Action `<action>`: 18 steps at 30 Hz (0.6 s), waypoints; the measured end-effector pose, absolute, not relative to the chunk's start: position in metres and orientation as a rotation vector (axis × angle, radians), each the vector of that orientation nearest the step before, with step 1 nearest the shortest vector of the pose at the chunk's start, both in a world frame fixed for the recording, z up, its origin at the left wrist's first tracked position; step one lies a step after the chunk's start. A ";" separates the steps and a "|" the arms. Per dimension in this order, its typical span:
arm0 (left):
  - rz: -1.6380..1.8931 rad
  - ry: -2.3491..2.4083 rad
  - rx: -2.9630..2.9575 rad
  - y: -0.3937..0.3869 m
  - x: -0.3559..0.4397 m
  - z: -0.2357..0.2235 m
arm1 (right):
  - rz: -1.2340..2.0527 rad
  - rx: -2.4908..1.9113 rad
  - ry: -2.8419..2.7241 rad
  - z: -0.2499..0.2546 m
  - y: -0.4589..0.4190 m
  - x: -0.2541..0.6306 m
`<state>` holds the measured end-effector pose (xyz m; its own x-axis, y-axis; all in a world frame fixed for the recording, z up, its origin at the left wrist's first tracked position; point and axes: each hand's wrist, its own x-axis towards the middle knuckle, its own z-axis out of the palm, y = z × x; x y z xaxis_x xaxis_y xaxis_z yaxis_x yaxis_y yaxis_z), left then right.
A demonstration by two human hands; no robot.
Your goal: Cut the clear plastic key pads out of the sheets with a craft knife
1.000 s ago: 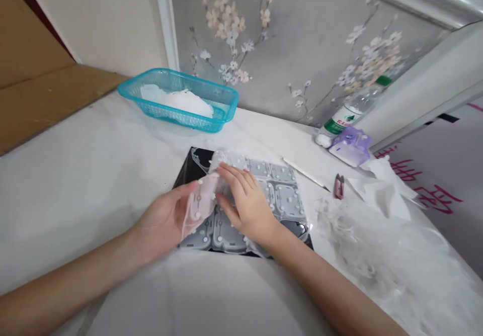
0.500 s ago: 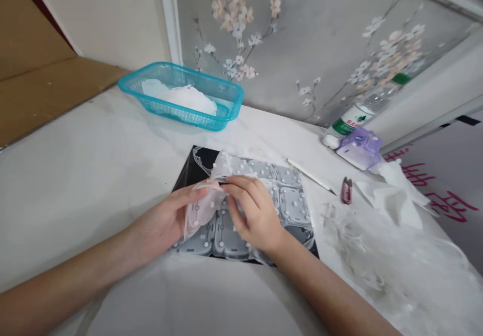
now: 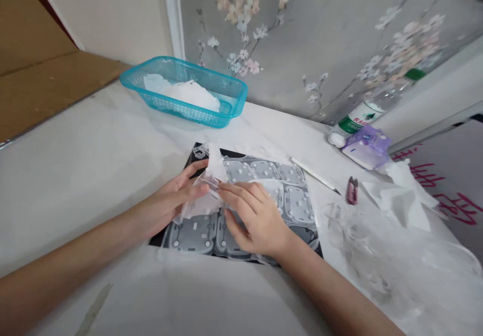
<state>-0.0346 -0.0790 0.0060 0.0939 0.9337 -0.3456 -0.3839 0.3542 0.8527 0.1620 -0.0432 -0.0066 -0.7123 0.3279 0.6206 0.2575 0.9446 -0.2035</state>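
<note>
A translucent rubbery sheet [image 3: 300,204], moulded into rounded square pads with small white studs, lies over a black board [image 3: 157,239]. Its left part is lifted and folded up as a flap [image 3: 202,207]. My left hand [image 3: 164,202] pinches this flap, thumb on the near side and fingers behind it. My right hand [image 3: 258,220] rests low over the middle of the sheet, its bent fingertips against the flap's right edge. What sits between the right fingertips is hidden.
A blue basket [image 3: 236,117] holding white material stands behind. To the right are a pen-like craft knife [image 3: 315,175], a small pink clipper-like tool [image 3: 352,191], crumpled clear scraps [image 3: 396,265], white paper [image 3: 400,205], a purple packet [image 3: 366,147] and a plastic bottle [image 3: 360,117].
The flap has been bent further over, and my left fingers have spread up behind it. My right fingertips stay beside it. The whole view has swung slightly left.
</note>
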 end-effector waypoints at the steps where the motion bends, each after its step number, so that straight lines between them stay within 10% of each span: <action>1: 1.100 1.025 0.662 -0.080 -0.034 0.006 | 0.146 -0.405 -2.437 -0.006 -0.043 0.162; 18: 0.894 1.162 0.998 -0.088 -0.025 0.002 | 0.150 -0.417 -2.183 -0.005 -0.045 0.168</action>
<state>-0.0250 -0.0877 0.0017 0.1789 0.9365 -0.3016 -0.0508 0.3149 0.9478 0.1679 -0.0445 -0.0048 -0.5542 0.3489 0.7557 0.2425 0.9362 -0.2544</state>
